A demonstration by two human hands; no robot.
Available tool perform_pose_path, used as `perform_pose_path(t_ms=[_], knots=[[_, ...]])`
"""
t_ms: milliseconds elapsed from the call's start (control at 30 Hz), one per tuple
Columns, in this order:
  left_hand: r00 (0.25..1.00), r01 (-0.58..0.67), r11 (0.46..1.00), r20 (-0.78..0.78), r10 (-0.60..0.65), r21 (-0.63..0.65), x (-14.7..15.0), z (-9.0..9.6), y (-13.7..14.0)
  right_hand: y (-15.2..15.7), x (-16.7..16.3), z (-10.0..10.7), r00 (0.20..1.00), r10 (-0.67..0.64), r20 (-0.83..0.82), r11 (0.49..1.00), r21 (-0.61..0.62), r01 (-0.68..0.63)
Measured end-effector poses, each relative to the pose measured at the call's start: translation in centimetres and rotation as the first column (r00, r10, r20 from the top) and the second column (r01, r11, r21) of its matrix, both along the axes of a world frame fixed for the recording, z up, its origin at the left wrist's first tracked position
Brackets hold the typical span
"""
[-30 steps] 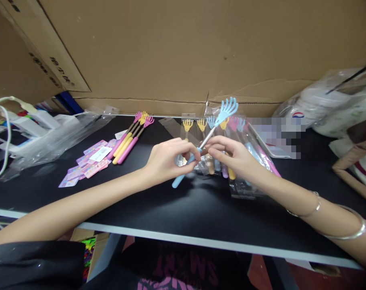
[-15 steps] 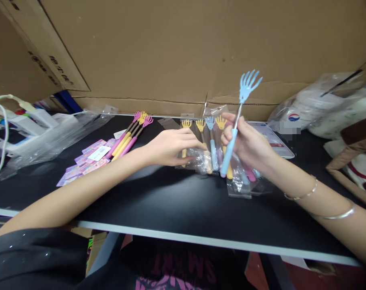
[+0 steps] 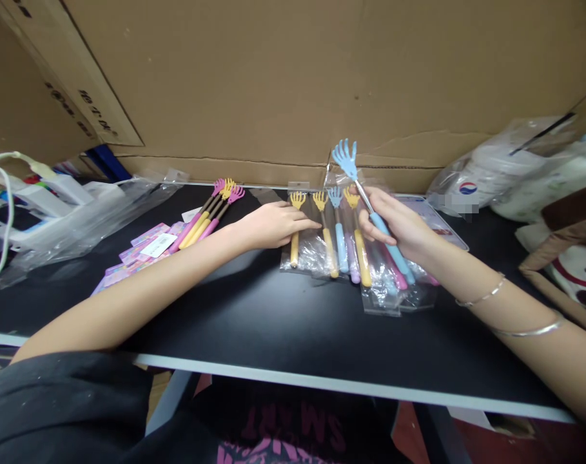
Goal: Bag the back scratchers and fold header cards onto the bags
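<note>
In my right hand (image 3: pixel 394 222) is a blue back scratcher (image 3: pixel 381 222), its claw-shaped head tilted up and to the left. Under it lie several back scratchers in clear plastic sleeves, among them a yellow one (image 3: pixel 363 258), a light blue one (image 3: pixel 341 248) and a purple one (image 3: pixel 352 254). My left hand (image 3: pixel 276 225) rests with fingers stretched out over the left end of this row, next to a bagged yellow back scratcher (image 3: pixel 294 248). Its fingertips reach toward another yellow one (image 3: pixel 328 245); I cannot tell whether they touch.
Left of the row lie bare pink and yellow back scratchers (image 3: pixel 203 222) beside pink-purple cards (image 3: pixel 128 258) and a white label (image 3: pixel 158 245). A white power strip (image 3: pixel 55 206) stands far left. Plastic-wrapped cups (image 3: pixel 490 171), a tablet-like panel (image 3: pixel 435 219) and a plush toy (image 3: pixel 573 251) are at right. Cardboard (image 3: pixel 273 84) walls the back.
The blue back scratcher in my right hand has swung from leaning right to leaning left, and its head is lower. My left hand has drawn slightly back and up, uncovering the leftmost bagged yellow one.
</note>
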State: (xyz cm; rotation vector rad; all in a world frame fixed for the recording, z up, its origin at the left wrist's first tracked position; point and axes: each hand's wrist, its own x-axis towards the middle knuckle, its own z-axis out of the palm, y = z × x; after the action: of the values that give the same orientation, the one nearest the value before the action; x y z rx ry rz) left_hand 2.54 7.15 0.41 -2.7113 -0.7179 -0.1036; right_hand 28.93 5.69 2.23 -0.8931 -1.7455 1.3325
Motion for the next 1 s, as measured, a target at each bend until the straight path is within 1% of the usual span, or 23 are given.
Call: perform_pose_path(t_ms=[167,300,400,467,567,633,767,833,933,1000], knots=[[0.999,-0.018,0.993,0.032,0.014,0.116,0.5,0.7,0.0,-0.3,0.0,-0.2,1.0,-0.002,0.03,0.998,-0.07,0.004],[0.993,-0.096,0.967,0.097,0.075,0.236,0.5,1.7,-0.7,-0.5,0.0,-0.2,0.998,-0.024,0.052,0.995,-0.094,0.028],[0.973,-0.196,0.938,0.175,0.15,0.286,-0.1,2.7,-1.4,-0.8,-0.1,0.1,0.996,-0.05,0.076,0.995,-0.08,0.056],[0.943,-0.297,0.906,0.238,0.23,0.3,-0.6,3.3,-1.9,-0.9,-0.2,0.2,0.994,-0.066,0.086,0.995,-0.072,0.073],[0.885,-0.44,0.847,0.304,0.353,0.297,-1.3,3.9,-2.7,-0.8,-0.3,0.0,0.99,-0.091,0.106,0.993,-0.059,0.098],[0.863,-0.486,0.827,0.304,0.403,0.282,-1.5,3.9,-3.2,-0.8,-0.3,-0.3,0.988,-0.093,0.125,0.994,-0.04,0.099],[0.854,-0.512,0.827,0.243,0.461,0.232,-0.9,2.9,-4.3,-1.1,-0.7,-0.2,0.992,-0.031,0.122,0.996,-0.076,0.041],[0.866,-0.492,0.846,0.211,0.453,0.207,-0.3,2.2,-4.6,-1.6,-1.1,0.1,0.992,-0.005,0.125,0.993,-0.113,0.019],[0.911,-0.396,0.898,0.203,0.358,0.192,0.4,1.0,-4.8,-2.5,-1.7,0.6,0.99,0.025,0.139,0.986,-0.165,-0.002],[0.933,-0.328,0.925,0.222,0.284,0.194,0.6,0.3,-4.7,-3.0,-2.1,0.6,0.985,0.021,0.169,0.979,-0.201,0.014]])
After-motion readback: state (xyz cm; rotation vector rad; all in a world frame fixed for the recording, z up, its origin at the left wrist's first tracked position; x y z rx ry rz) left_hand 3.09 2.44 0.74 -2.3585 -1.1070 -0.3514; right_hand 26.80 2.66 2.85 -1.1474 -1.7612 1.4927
